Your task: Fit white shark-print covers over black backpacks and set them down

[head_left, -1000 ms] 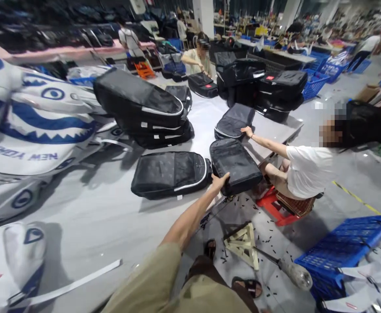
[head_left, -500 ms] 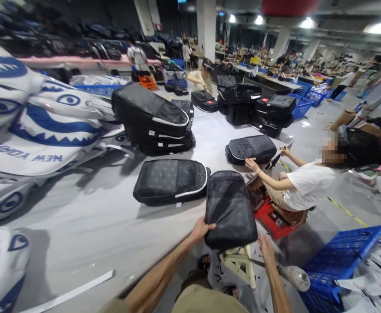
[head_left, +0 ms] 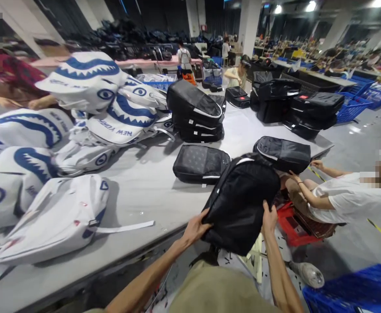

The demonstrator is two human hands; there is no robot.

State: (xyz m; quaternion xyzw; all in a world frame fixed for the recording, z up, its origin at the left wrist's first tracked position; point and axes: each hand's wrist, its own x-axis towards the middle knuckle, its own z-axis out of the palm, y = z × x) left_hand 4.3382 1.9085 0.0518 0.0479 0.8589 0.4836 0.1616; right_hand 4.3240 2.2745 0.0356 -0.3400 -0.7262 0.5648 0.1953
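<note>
Now that the black backpack (head_left: 239, 204) is lifted off the bench (head_left: 138, 191) (previously lying flat), left hand (head_left: 195, 226) and right hand (head_left: 269, 217) each keep a closed grip on its sides.

White shark-print bags (head_left: 89, 113) are seen heaped along the left of a grey counter (head_left: 138, 191), with a stack of black bags (head_left: 195, 111) piled behind a single black bag (head_left: 200, 163) laid flat. A co-worker in white (head_left: 343, 202) is seated on a red crate (head_left: 289, 224) at the counter's right edge, near a blue crate (head_left: 353, 291) on the floor.
</note>
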